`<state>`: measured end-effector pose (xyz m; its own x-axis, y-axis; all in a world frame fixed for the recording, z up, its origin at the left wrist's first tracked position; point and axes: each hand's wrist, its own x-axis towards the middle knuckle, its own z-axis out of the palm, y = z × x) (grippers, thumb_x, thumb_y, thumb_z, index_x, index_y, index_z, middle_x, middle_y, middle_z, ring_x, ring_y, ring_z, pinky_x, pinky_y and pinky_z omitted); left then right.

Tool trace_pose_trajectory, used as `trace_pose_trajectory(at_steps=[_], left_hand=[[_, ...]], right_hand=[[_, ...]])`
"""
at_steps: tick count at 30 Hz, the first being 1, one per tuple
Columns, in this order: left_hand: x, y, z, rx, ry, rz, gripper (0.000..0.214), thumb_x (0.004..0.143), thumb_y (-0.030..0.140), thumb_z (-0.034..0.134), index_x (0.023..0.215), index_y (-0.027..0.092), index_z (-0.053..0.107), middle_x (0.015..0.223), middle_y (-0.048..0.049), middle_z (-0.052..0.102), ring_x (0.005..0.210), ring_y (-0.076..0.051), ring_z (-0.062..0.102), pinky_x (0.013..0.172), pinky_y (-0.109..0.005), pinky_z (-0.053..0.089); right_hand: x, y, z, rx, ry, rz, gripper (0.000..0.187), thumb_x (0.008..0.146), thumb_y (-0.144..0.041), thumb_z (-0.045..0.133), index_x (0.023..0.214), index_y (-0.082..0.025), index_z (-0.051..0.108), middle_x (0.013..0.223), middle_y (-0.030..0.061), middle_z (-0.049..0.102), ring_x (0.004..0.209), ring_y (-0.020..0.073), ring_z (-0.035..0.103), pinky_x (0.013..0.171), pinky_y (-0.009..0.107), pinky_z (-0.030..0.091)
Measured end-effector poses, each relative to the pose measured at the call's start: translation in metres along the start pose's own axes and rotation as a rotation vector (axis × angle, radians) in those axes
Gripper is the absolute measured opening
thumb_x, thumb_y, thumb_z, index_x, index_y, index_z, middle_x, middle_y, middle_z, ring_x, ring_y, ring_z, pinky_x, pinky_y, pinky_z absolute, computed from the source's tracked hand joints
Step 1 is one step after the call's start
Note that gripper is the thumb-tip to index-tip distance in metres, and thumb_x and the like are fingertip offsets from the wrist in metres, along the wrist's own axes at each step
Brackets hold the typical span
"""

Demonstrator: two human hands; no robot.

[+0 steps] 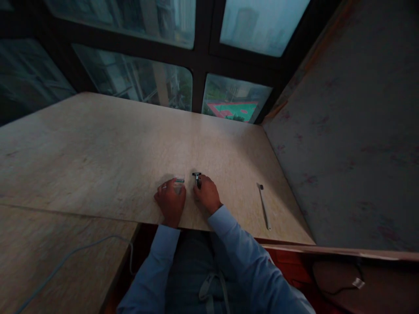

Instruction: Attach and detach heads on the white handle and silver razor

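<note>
— What are the hands doing?
— The left hand (170, 201) is curling its fingers on a little silver piece (180, 180). The right hand (207, 195) is pinching a small black T-shaped tool (197, 176) (it looks like a razor). Both are resting on the wooden surface (98, 144), close together but not touching.
— Is anything else lying there?
— A toothbrush (264, 207) is lying well off to the right.

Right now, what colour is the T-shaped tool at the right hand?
Black, or very dark: the T-shaped tool at the right hand, head view.
</note>
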<state>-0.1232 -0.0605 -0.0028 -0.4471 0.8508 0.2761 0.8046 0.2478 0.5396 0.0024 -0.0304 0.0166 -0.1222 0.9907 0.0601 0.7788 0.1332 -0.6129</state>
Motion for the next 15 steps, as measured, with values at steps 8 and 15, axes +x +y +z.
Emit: trace_pose_trajectory(at_steps=[8,15], left_hand=[[0.0,0.001,-0.002,-0.025,0.009,0.01,0.039,0.08,0.035,0.06,0.113,0.015,0.067,0.115,-0.0144,0.069,0.111,-0.032,0.057,0.091,-0.044,0.041],[0.001,0.0,-0.003,-0.068,0.02,-0.008,0.038,0.081,0.035,0.057,0.111,0.015,0.068,0.112,-0.0147,0.069,0.11,-0.033,0.057,0.092,-0.045,0.042]], right_hand=[[-0.001,0.0,-0.001,0.17,-0.013,0.004,0.035,0.084,-0.021,0.062,0.117,-0.011,0.059,0.094,0.011,0.07,0.088,0.023,0.066,0.082,0.034,0.051],[-0.043,0.062,-0.06,0.272,0.086,-0.033,0.035,0.087,-0.032,0.056,0.117,-0.014,0.06,0.088,0.0067,0.068,0.065,0.0154,0.062,0.063,0.028,0.05]])
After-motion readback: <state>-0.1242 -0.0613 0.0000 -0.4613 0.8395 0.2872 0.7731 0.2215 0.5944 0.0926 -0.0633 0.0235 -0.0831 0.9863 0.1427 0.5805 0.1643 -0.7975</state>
